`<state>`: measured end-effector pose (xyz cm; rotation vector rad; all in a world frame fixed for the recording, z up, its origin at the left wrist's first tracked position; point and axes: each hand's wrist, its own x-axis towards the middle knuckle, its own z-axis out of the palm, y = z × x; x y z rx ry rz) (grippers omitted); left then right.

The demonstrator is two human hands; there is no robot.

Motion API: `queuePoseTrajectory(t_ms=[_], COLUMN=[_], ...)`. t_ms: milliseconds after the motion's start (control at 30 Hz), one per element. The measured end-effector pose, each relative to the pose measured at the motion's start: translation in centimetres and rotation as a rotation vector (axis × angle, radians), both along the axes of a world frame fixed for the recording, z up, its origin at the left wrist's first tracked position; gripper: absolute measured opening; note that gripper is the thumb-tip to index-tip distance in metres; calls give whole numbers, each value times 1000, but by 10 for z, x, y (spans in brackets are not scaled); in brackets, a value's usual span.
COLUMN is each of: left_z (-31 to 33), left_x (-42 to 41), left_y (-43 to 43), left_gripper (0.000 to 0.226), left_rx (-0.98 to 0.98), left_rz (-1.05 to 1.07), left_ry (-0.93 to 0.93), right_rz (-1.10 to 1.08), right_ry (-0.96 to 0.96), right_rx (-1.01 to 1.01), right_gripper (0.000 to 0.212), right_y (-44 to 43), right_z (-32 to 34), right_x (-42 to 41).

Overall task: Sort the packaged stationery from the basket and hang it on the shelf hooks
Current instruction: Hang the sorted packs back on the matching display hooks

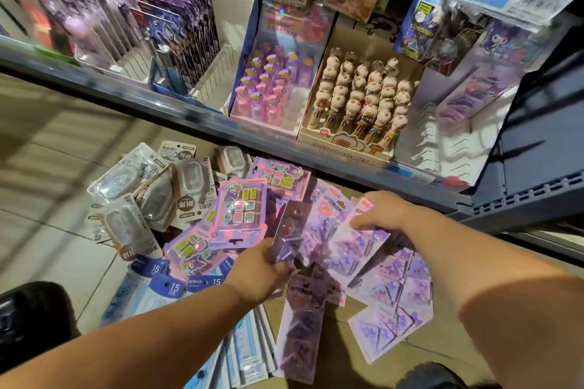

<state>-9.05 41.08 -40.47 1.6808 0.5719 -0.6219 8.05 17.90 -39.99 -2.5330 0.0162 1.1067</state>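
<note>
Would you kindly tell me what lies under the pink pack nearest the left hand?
Under the pink pack, a similar pack pokes out lower left; whatever lies beneath its middle is hidden.

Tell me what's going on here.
A person is sorting stationery packs piled below the shelf. The left hand grips a dark pack; the right hand holds a fan of lilac packs. Beside them lie rulers and blister packs.
</note>
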Motion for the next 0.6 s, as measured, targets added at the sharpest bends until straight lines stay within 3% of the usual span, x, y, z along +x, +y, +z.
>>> queuePoseTrajectory(t_ms=[67,200,433,600], left_z=[4,14,24,32], left_x=[-2,-7,-17,-10], left_y=[1,2,5,14], left_gripper=[8,9,10,12], left_rx=[92,110,126,-182], left_rz=[-36,-16,4,182], left_ry=[-44,-58,-47,40], right_rz=[-18,-86,178,82], right_ry=[21,2,132,449], right_rx=[5,38,-6,171], right_gripper=[27,46,15,27], right_y=[-4,-5,-10,-1], right_z=[0,-4,39,85], right_x=[-3,-13,7,16])
